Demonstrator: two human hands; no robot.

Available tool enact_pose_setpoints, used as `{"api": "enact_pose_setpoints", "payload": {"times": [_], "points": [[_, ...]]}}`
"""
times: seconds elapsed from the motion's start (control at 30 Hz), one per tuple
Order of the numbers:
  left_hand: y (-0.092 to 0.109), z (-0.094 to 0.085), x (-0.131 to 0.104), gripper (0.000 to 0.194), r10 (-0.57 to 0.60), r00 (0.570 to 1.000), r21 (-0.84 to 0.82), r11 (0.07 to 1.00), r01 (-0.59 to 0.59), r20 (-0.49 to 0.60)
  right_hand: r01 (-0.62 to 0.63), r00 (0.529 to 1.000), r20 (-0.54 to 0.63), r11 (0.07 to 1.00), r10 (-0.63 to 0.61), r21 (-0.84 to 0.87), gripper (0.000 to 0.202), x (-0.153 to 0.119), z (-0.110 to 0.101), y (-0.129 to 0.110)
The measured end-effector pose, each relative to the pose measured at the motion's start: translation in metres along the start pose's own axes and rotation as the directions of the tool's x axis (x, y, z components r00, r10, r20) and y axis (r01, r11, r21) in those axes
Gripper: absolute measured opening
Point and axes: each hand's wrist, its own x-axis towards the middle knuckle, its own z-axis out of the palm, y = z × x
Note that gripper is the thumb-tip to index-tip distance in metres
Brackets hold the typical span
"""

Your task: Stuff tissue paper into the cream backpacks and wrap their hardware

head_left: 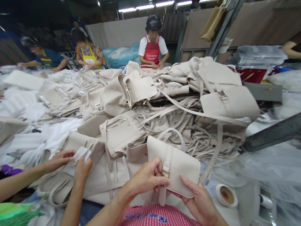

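Note:
A cream bag flap (pixel 183 159) with a strap and a gold buckle (pixel 165 174) lies between my two hands, low in the middle of the view. My left hand (pixel 150 177) is closed with its fingers and thumb at the buckle and strap. From the right, my right hand (pixel 197 197) grips the flap's lower edge, thumb on top and fingers underneath. Behind the flap the bag's open body (pixel 137 151) shows, with a white-wrapped handle (pixel 177 133) above it. The strap's loose end hangs below the buckle.
A large heap of cream bags (pixel 117 98) and straps fills the table. At left, a co-worker's hands (pixel 82 165) hold white paper. A tape roll (pixel 227 195) lies right of my right hand, near plastic sheets (pixel 278 171) and a metal bar (pixel 285 126). Several people stand beyond.

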Motion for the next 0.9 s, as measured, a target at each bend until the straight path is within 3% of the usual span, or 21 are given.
{"api": "enact_pose_setpoints", "payload": {"times": [0.17,0.27,0.37,0.43,0.5,0.63,0.9], "points": [[-0.003,-0.001,-0.001,0.031,0.016,0.999,-0.008,1.000,-0.016,0.031,-0.004,1.000,-0.013,1.000,0.004,0.012,0.077,0.002,-0.003,0.001],[0.007,0.006,-0.010,0.024,-0.006,0.998,0.268,0.963,0.023,-0.061,-0.002,1.000,-0.022,1.000,0.002,-0.001,0.074,0.000,-0.002,0.000],[0.019,0.019,-0.019,0.040,0.099,0.967,0.633,0.770,0.076,-0.237,0.014,1.000,-0.026,0.999,-0.015,-0.032,0.075,-0.002,0.002,-0.003],[0.023,0.024,-0.020,0.047,0.158,0.944,0.714,0.692,0.103,-0.290,0.033,0.999,-0.036,0.998,-0.035,-0.052,0.076,-0.004,0.004,-0.005],[0.023,0.026,-0.018,0.040,0.124,0.958,0.657,0.750,0.078,-0.257,0.039,0.999,-0.028,0.997,-0.040,-0.066,0.075,-0.004,0.005,-0.007],[0.016,0.016,-0.010,0.028,-0.056,0.997,0.309,0.949,0.068,-0.049,0.014,1.000,0.003,0.997,-0.014,-0.079,0.073,-0.002,0.002,-0.008],[0.005,0.007,-0.001,0.037,-0.106,0.988,0.045,0.994,0.101,0.110,-0.023,1.000,-0.007,0.999,0.023,-0.041,0.075,0.000,0.000,-0.010]]}}
